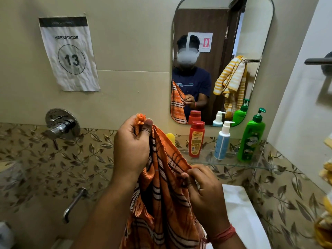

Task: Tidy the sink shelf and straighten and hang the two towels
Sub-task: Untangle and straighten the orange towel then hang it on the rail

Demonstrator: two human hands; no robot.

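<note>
An orange towel (161, 191) with dark and white stripes hangs in front of me. My left hand (132, 148) grips its top corner, tassel poking out above the fingers. Lower down, my right hand (204, 191) pinches the towel's edge. On the glass sink shelf (224, 163) stand a red bottle (196, 139), a white and blue pump bottle (222, 141) and a green pump bottle (251, 137). A yellow thing (170, 137) peeks out behind the towel. A yellow striped towel (325, 209) shows partly at the right edge, and the mirror shows it bunched on a rail.
A mirror (222, 56) hangs above the shelf. A chrome tap mixer (62, 124) and spout (73, 203) are on the left wall, under a paper sign (69, 54). A dark rail (318, 61) juts from the right wall. A white sink (240, 212) lies below.
</note>
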